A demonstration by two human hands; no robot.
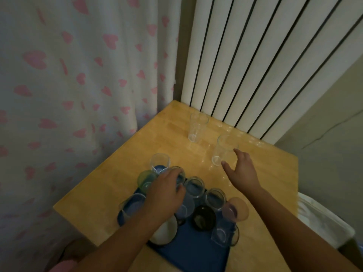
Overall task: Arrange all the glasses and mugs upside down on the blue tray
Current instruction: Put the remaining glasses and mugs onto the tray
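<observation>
A light wooden counter (121,185) carries a flat blue tray (188,254) crowded with upturned glasses and mugs. The left hand (167,190) is clamped on a clear glass (179,174) there. The right hand (242,169), fingers spread, nears a tall clear upright tumbler (224,150) beyond the tray.

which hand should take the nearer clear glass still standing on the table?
Right. The right hand is open, fingers spread beside the nearer clear glass on the wooden table. The left hand rests on a glass on the blue tray, farther away.
</observation>
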